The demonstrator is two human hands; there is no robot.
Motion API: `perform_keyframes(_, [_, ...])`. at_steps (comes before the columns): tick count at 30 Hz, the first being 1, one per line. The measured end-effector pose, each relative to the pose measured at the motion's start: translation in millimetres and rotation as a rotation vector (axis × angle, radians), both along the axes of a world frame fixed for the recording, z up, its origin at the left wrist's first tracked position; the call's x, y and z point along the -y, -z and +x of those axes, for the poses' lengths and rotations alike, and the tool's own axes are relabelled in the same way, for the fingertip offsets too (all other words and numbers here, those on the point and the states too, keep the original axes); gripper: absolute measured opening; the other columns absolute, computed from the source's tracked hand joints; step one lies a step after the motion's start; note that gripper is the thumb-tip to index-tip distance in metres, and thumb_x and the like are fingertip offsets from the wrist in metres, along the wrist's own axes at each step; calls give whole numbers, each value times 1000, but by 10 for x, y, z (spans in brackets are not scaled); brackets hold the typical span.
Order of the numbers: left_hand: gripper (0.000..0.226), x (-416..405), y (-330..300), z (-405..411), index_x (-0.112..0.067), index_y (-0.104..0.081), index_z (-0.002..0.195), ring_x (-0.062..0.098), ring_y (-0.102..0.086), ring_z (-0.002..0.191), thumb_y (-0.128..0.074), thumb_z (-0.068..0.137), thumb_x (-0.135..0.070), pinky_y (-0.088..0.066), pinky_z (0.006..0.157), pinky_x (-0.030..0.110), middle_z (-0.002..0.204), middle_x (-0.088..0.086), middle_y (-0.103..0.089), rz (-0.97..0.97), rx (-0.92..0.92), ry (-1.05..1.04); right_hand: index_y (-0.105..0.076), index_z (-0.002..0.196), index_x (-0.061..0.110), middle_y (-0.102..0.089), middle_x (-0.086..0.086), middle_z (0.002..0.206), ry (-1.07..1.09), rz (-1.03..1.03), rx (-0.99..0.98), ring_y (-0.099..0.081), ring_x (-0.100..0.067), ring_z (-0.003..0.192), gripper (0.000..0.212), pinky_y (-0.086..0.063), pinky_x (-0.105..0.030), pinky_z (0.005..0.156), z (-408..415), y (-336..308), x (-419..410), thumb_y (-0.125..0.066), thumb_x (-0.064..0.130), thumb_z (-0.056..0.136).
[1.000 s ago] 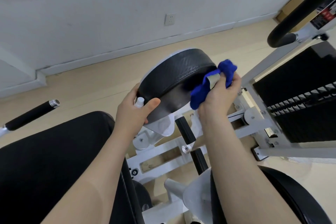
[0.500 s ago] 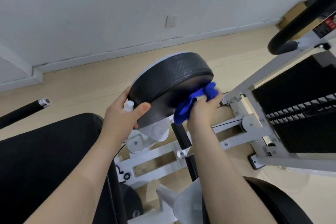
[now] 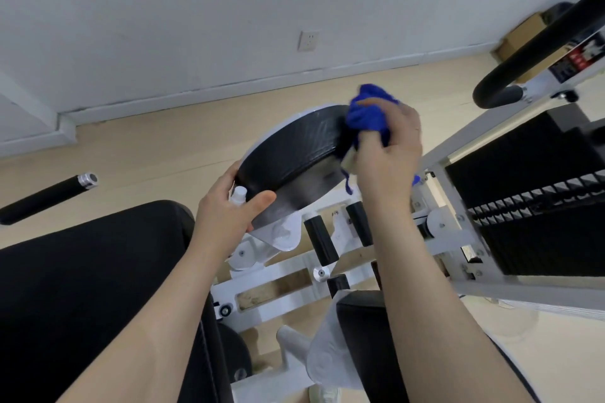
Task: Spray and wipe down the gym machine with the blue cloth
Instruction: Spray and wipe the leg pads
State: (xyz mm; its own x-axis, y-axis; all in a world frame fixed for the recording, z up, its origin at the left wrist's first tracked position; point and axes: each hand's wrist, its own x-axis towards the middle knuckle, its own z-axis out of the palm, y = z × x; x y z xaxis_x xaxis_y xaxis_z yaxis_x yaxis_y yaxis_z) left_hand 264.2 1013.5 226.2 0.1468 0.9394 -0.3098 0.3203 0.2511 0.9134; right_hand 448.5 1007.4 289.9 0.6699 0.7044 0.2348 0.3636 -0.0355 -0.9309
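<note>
Head view: pale wood floor (image 3: 137,147) runs up to a white wall (image 3: 196,10) with a socket (image 3: 308,40). The machine frame (image 3: 465,137), white tubing, crosses the right side, with a black weight stack (image 3: 537,206) behind it and a black curved handle (image 3: 523,65) above. A black seat pad (image 3: 82,288) fills lower left; a black bar (image 3: 42,198) with a metal end cap lies off to the left, apart from the pad. Centre: a round black pad (image 3: 294,154), tilted, white backing showing along its upper edge. Left hand (image 3: 226,209) grips the pad's near rim, thumb curled over the front face, fingers behind; a small white bottle cap (image 3: 239,195) shows between thumb and fingers, the bottle itself hidden. Right hand (image 3: 389,154) holds the bunched cloth (image 3: 370,116), blue, fingers clenched round it, pressed against the pad's upper right edge. A pale tag (image 3: 349,160) and a loose thread hang from the cloth below the fingers. Cardboard box (image 3: 523,39) at the far wall, right.
</note>
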Motion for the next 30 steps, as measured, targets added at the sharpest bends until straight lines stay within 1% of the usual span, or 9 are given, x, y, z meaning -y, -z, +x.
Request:
perform_keyframes(3, [53, -25, 13, -6, -41, -55, 119, 18, -54, 72, -65, 66, -42, -47, 66, 25, 94, -7, -64, -7, 17, -1, -72, 93, 22, -58, -10, 116, -264, -231, 614, -52, -34, 88, 36, -48, -37, 66, -264, -166, 103, -46, 12, 70])
perform_keyframes(6, [43, -60, 7, 9, -50, -53, 111, 16, -56, 68, -66, 79, -25, -46, 64, 27, 90, -13, -64, -9, 16, 17, -73, 91, 20, -62, -15, 109, -454, -243, 944, -52, -38, 75, 44, -48, -39, 55, -234, -196, 133, -37, 18, 67])
perform_keyframes(11, [46, -121, -37, -2, -33, -51, 127, 19, -53, 54, -61, 84, -25, -46, 48, 13, 81, -3, -59, -38, -49, 60, -67, 111, 23, -48, -9, 130, -212, -492, 669, -49, -39, 100, 45, -48, -44, 77, 294, -220, 19, -44, 6, 76])
perform_keyframes(15, [39, -127, -25, 6, -31, -57, 117, 15, -55, 67, -66, 80, -21, -44, 47, 11, 87, -7, -61, -25, 20, 30, -73, 86, 17, -63, -15, 108, -374, -251, 918, -53, -36, 75, 37, -46, -36, 58, -383, -153, 159, -41, 11, 67])
perform_keyframes(18, [30, -110, -1, 20, -27, -57, 107, 9, -54, 71, -60, 81, -13, -41, 53, 12, 82, -13, -58, -32, 5, 0, -72, 81, 18, -66, -12, 106, -611, -216, 1070, -55, -33, 74, 27, -44, -34, 58, -673, -122, 253, -53, 15, 63])
perform_keyframes(21, [37, -105, 1, 2, -28, -56, 115, 9, -55, 74, -65, 80, -18, -42, 58, 13, 88, -14, -60, -24, 11, 0, -73, 91, 18, -63, -15, 110, -499, -203, 949, -55, -36, 76, 40, -48, -37, 64, -326, -216, 112, -44, 18, 63])
perform_keyframes(24, [48, -81, -25, -15, -26, -54, 126, 13, -53, 62, -65, 80, -24, -44, 48, 11, 83, -5, -58, -33, 33, 19, -68, 104, 23, -57, -10, 118, -200, -464, 515, -55, -35, 99, 48, -43, -29, 81, 280, -97, -119, -41, 1, 72])
perform_keyframes(27, [51, -66, -49, -23, -25, -51, 131, 11, -51, 64, -65, 81, -24, -41, 45, 6, 90, 1, -56, -40, 41, 15, -66, 93, 22, -64, -2, 99, -100, -576, 46, -57, -29, 102, 49, -44, -27, 77, 548, 66, -232, -33, -7, 70])
perform_keyframes(30, [44, -24, -41, -21, -28, -54, 123, 13, -52, 67, -66, 81, -24, -41, 48, 8, 90, -1, -58, -26, 42, 10, -66, 100, 21, -59, -3, 111, -42, -563, 181, -51, -20, 94, 48, -35, -23, 75, 408, 46, -220, -36, -6, 73])
